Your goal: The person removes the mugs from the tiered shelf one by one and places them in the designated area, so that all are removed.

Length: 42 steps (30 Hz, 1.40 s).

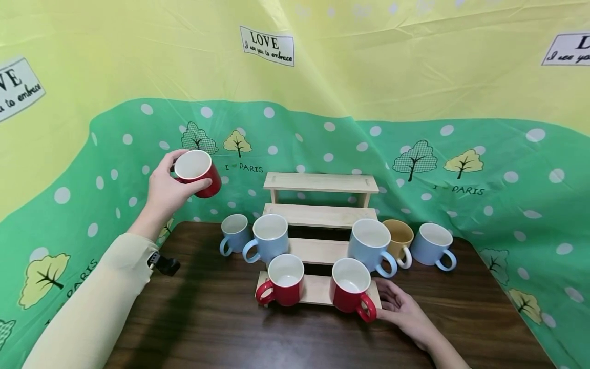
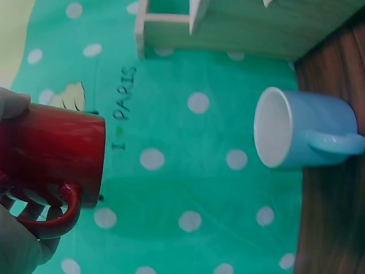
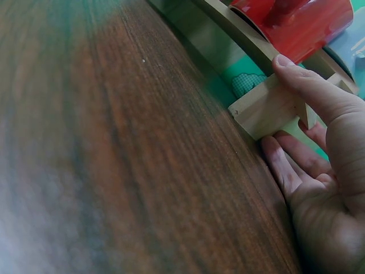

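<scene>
Raised at the left, my left hand (image 1: pixel 169 182) grips a red mug (image 1: pixel 208 183) with a white inside. In the left wrist view the mug's handle (image 2: pixel 71 214) hangs beside the curled fingers. Low at the right, my right hand (image 1: pixel 410 312) holds the end of the bottom step of a wooden stepped rack (image 1: pixel 318 289). The right wrist view has its thumb against the rack's side piece (image 3: pixel 268 108), with the other fingers curled beneath. Two red mugs, one left (image 1: pixel 291 293) and one right (image 1: pixel 343 297), stand on that bottom step. The right one is close to my right fingers.
Behind the red mugs, two light blue mugs, left (image 1: pixel 272 247) and right (image 1: pixel 364 251), stand on the second step. Another blue mug (image 1: pixel 238 240) is left of the rack. To its right are a yellow mug (image 1: pixel 397 237) and a blue mug (image 1: pixel 428 250) on the dark table (image 1: pixel 221 328).
</scene>
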Tool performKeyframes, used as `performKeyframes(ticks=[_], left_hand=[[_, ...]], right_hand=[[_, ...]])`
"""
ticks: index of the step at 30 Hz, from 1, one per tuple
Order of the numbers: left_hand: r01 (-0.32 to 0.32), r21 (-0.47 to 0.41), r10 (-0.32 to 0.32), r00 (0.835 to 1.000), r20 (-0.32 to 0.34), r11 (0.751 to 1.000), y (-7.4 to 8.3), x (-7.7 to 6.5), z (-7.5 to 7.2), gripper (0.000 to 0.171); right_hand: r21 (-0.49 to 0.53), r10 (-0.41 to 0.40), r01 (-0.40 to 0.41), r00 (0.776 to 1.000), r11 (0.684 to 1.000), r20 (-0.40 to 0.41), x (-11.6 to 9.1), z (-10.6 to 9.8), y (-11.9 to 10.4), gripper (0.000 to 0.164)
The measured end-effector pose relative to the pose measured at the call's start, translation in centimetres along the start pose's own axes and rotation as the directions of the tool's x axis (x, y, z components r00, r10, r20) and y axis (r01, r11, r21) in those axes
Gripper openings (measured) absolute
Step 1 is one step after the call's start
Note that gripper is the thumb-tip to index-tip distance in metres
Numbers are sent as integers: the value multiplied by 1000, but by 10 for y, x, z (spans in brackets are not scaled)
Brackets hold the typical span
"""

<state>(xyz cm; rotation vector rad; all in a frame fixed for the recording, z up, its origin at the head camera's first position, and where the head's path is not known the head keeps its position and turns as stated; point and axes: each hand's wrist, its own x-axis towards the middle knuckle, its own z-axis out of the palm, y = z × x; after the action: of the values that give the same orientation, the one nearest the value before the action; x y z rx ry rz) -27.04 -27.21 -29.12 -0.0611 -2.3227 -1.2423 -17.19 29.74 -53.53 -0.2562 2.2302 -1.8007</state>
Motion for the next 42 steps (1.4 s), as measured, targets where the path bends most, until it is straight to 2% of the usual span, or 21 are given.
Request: performKeyframes(ticks=[10,20,26,42], left_hand=[[43,39,-42,999,-23,998,-30,-2,-6,88],[87,45,-88,996,8,995,-54,-5,-6,92],[136,53,-137,990,30,989,-70,-7,-5,94],[180,95,-185,981,49,979,-108,-18,13,95]], right_hand=[[-6,7,-7,1000,1000,-6,0,0,0,81],[-4,11,-11,1000,1000,-4,0,0,0,81],[1,1,-1,1000,1000,3,0,0,1,81],[-4,12,-12,1000,1000,-1,0,0,-1,82]])
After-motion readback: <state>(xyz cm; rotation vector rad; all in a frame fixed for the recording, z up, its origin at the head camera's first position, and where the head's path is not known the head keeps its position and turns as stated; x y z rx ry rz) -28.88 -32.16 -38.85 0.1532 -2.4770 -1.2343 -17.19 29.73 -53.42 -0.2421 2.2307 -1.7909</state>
